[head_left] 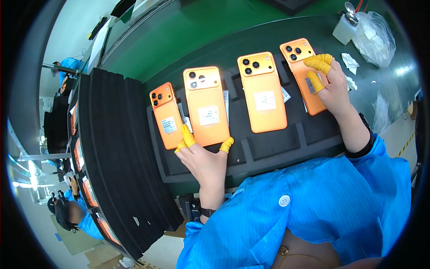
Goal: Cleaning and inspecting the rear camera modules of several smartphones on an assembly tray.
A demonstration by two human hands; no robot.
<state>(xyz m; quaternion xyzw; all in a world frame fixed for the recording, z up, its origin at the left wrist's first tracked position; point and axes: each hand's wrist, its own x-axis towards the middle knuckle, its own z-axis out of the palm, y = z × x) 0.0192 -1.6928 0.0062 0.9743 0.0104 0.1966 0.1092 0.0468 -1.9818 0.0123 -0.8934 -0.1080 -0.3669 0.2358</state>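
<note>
Four orange phones lie face down in a black foam tray [268,150], each with a white label on its back. My left hand [204,163], in yellow finger cots, grips the lower end of the second phone [208,101]; the fingers are at its left edge and the thumb at its lower right corner. Left of it lies the first phone [168,114], close to those fingers. The third phone [262,94] is untouched. Over the right edge of the fourth phone [316,105], my right hand [329,83] has bent fingers near the camera block and its thumb apart, partly covering the label.
A tall stack of black foam trays [121,157] stands at the left. On the green bench [309,27], at the far right, are a white pump bottle [345,29], a clear plastic bag [375,40] and crumpled tissue [350,62]. Another person [74,215] is beyond the stack.
</note>
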